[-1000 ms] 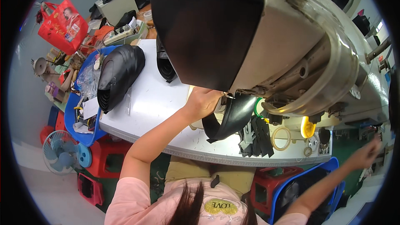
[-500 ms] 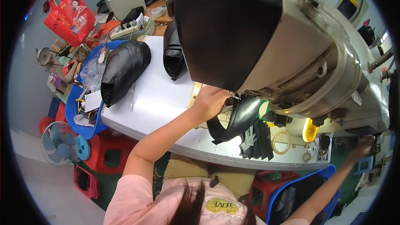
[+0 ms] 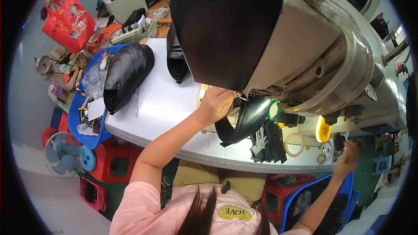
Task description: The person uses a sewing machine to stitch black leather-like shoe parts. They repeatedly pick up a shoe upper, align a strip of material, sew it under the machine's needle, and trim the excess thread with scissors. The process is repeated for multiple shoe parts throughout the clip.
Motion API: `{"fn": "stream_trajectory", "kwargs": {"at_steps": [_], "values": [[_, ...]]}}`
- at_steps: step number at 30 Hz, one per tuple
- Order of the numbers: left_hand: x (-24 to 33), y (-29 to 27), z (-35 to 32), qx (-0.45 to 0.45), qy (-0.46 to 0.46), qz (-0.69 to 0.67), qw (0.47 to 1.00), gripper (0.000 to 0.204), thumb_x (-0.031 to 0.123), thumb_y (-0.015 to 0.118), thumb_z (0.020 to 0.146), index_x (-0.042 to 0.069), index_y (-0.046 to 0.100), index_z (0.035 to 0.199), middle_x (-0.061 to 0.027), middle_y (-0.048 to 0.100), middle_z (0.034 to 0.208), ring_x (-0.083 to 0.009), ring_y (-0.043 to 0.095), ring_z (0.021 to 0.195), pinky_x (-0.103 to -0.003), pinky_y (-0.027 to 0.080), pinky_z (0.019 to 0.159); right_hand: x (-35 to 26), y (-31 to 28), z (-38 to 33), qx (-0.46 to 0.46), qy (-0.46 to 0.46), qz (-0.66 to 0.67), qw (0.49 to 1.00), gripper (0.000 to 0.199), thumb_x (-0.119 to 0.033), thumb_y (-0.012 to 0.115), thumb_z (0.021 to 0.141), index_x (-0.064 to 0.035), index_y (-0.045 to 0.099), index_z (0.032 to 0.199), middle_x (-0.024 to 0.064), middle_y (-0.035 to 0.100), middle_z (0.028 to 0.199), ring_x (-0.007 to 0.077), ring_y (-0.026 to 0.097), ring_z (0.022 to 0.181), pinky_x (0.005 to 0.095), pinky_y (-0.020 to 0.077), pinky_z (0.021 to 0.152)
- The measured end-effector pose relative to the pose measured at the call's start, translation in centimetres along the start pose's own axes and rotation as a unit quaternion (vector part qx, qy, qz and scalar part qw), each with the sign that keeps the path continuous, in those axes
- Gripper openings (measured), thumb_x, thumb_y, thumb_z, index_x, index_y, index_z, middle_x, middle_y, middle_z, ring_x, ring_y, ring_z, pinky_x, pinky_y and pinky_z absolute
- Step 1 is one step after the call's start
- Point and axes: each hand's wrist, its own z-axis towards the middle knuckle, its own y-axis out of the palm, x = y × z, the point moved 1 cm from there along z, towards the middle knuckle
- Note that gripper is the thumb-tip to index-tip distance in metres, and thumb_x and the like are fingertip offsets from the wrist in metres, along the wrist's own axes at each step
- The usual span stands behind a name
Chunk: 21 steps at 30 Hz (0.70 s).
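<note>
My left hand (image 3: 216,103) is closed in a pinch beside the sewing machine head (image 3: 230,30), which overhangs its fingertips. A small shiny metal part shows at the fingertips; what they grip is partly hidden. Just below and right of them lies a curved glossy black leather piece (image 3: 250,119), bent into a loop under the machine. My right hand (image 3: 348,156) is raised off the table's right end, near the machine's lower right side, its fingers smeared by motion. Two black shoe uppers stand on the white table: one at the left (image 3: 128,76), the other (image 3: 176,56) partly behind the machine head.
Black strips (image 3: 273,141) and a tan ring (image 3: 294,144) lie near the table's front edge. A yellow lamp (image 3: 323,129) glows beneath the machine. Blue bins stand left (image 3: 89,141) and lower right (image 3: 285,211). Red stools (image 3: 109,174) and a fan (image 3: 63,154) are at the left.
My right hand has come inward from the far right of the machine toward the table's end. My left hand stays at the machine head, and the view has shifted slightly.
</note>
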Motion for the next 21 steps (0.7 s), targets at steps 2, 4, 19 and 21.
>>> {"fn": "stream_trajectory", "kwargs": {"at_steps": [2,4,19,21], "values": [[-0.1,0.2,-0.2,-0.001,-0.002,0.000,1.000,0.018,-0.012,0.060,0.064,0.000,0.060,0.077,-0.0107,0.061,0.074,-0.0279,0.058,0.065,-0.033,0.045,0.057,-4.7,1.3,0.6,-0.026,-0.015,-0.012,0.999,0.021,0.007,0.046,0.080,0.0023,0.061,0.094,0.0142,0.062,0.102,0.0276,0.060,0.092,0.0338,0.0470,0.080],[-0.2,0.1,-0.4,0.001,-0.005,-0.001,1.000,0.018,-0.012,0.061,0.064,0.001,0.060,0.077,-0.0106,0.061,0.076,-0.0275,0.058,0.067,-0.033,0.046,0.058,-5.1,1.8,0.2,-0.006,0.028,0.013,1.000,0.025,0.012,0.046,0.076,0.0028,0.061,0.093,0.0145,0.062,0.099,0.0295,0.060,0.091,0.0339,0.0476,0.079],[1.9,-0.8,-0.3,-0.013,0.041,-0.004,0.999,0.023,-0.009,0.063,0.066,-0.001,0.061,0.088,-0.0121,0.060,0.086,-0.0294,0.060,0.084,-0.035,0.052,0.068,13.0,-8.2,12.4,0.261,0.241,-0.083,0.931,0.040,-0.032,0.046,0.090,-0.0016,0.057,0.114,0.0126,0.062,0.100,0.0203,0.060,0.079,0.0293,0.0479,0.068],[1.9,-0.9,-0.1,-0.020,0.050,0.001,0.999,0.023,-0.008,0.063,0.066,0.000,0.062,0.088,-0.0121,0.060,0.086,-0.0294,0.060,0.084,-0.035,0.052,0.068,23.0,-11.8,14.5,0.171,0.253,-0.107,0.946,0.043,-0.036,0.045,0.090,-0.0018,0.057,0.113,0.0123,0.062,0.097,0.0203,0.060,0.078,0.0292,0.0478,0.066]]}}
